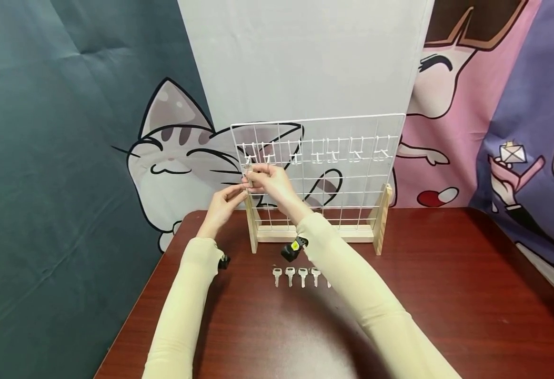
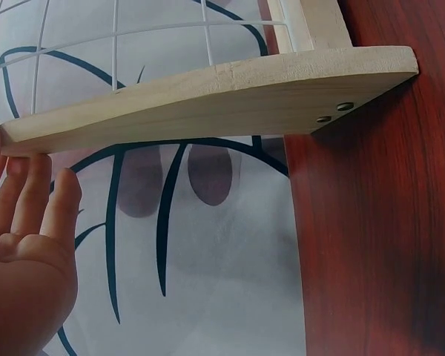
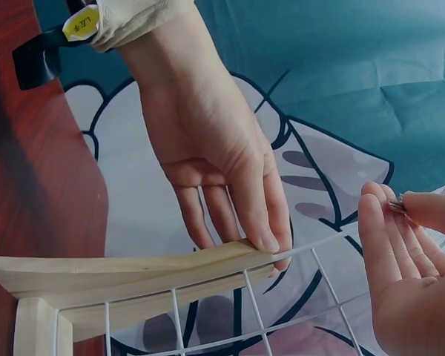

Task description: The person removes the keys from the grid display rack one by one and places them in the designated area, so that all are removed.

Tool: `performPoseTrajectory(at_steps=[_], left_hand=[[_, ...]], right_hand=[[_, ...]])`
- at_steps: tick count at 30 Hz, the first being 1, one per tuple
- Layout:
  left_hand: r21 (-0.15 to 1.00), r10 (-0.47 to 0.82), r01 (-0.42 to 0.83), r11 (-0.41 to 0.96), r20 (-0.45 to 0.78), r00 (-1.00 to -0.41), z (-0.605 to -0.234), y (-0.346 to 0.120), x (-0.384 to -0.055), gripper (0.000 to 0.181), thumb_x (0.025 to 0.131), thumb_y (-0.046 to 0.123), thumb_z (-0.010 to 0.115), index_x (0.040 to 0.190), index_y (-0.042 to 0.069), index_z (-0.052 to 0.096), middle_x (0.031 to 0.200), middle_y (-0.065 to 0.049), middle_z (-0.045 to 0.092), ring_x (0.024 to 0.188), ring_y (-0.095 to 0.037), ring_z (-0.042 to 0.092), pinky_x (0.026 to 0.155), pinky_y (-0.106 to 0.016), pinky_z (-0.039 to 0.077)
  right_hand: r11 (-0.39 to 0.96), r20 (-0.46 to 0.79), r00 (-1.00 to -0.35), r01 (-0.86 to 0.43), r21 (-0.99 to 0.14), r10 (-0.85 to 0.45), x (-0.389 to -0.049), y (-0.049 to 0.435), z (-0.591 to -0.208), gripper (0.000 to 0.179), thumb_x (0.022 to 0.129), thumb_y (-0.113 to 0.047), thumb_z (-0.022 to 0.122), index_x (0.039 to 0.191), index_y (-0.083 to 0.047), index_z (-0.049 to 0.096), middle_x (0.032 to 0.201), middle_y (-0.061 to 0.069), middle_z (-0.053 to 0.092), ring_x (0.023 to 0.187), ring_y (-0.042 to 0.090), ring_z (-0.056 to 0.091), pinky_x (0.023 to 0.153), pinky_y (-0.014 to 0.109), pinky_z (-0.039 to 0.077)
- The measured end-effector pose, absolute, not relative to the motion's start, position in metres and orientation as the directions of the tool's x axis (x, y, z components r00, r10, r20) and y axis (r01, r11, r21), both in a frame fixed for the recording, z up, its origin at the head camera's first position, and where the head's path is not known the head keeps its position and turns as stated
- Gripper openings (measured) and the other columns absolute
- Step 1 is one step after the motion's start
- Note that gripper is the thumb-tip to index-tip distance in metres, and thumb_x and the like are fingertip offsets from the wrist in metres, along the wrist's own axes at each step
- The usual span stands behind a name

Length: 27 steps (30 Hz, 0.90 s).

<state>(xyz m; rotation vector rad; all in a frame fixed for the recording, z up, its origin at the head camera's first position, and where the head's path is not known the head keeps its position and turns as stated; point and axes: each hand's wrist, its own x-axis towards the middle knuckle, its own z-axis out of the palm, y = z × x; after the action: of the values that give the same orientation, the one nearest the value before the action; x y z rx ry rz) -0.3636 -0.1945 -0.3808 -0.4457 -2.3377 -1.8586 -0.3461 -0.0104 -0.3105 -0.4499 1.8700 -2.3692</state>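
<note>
A white wire grid rack (image 1: 348,179) stands upright on the table between wooden side legs. My left hand (image 1: 222,208) pinches the top of its left wooden leg (image 2: 208,104), thumb on one side and fingers on the other. At the grid's upper left, my right hand (image 1: 277,184) holds a small metal key (image 3: 397,206) between thumb and fingertips, close to the leftmost hook. Most of that key is hidden by the fingers in the right wrist view. White hooks (image 1: 355,156) hang in a row along an upper wire.
On the dark red table (image 1: 447,295), several silver keys (image 1: 302,276) lie in a row in front of the rack, partly covered by the right sleeve (image 1: 366,295). A printed cartoon cloth (image 1: 177,168) hangs behind the table.
</note>
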Motion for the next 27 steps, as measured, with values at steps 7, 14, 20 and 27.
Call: performPoseTrajectory(at_steps=[7, 14, 20, 27], left_hand=[[0.933, 0.125, 0.293, 0.211, 0.272, -0.954, -0.389, -0.195, -0.364, 0.042, 0.100, 0.016, 0.067, 0.137, -0.002, 0.059, 0.140, -0.019, 0.058, 0.132, -0.029, 0.054, 0.110, -0.038, 0.046], [0.933, 0.137, 0.290, 0.214, 0.265, -0.954, -0.387, -0.195, -0.366, 0.043, 0.100, 0.016, 0.066, 0.138, -0.003, 0.058, 0.141, -0.019, 0.057, 0.132, -0.029, 0.053, 0.110, -0.038, 0.046], [0.943, 0.153, 0.270, 0.192, 0.243, -0.958, -0.374, -0.191, -0.361, 0.042, 0.100, 0.012, 0.066, 0.137, -0.005, 0.058, 0.141, -0.021, 0.057, 0.132, -0.031, 0.052, 0.108, -0.038, 0.048], [0.933, 0.183, 0.282, 0.225, 0.244, -0.952, -0.361, -0.189, -0.345, 0.038, 0.100, 0.010, 0.064, 0.134, -0.006, 0.060, 0.138, -0.021, 0.060, 0.123, -0.024, 0.059, 0.101, -0.030, 0.052]], right_hand=[[-0.269, 0.170, -0.951, -0.099, -0.958, -0.257, -0.336, -0.010, -0.313, 0.039, 0.097, -0.008, 0.068, 0.132, 0.006, 0.057, 0.103, 0.023, 0.073, 0.080, 0.017, 0.074, 0.085, 0.036, 0.061], [-0.247, 0.216, -0.943, -0.153, -0.957, -0.252, -0.329, -0.005, -0.311, 0.036, 0.097, -0.009, 0.068, 0.128, 0.007, 0.061, 0.099, 0.022, 0.074, 0.078, 0.016, 0.074, 0.085, 0.040, 0.061], [-0.234, 0.272, -0.927, -0.213, -0.948, -0.258, -0.331, -0.002, -0.310, 0.032, 0.097, -0.008, 0.068, 0.125, 0.007, 0.062, 0.101, 0.022, 0.073, 0.079, 0.014, 0.073, 0.082, 0.035, 0.062], [-0.270, 0.313, -0.915, -0.243, -0.931, -0.255, -0.327, 0.000, -0.309, 0.029, 0.098, -0.006, 0.067, 0.122, 0.008, 0.063, 0.101, 0.023, 0.073, 0.091, 0.027, 0.073, 0.092, 0.051, 0.057]])
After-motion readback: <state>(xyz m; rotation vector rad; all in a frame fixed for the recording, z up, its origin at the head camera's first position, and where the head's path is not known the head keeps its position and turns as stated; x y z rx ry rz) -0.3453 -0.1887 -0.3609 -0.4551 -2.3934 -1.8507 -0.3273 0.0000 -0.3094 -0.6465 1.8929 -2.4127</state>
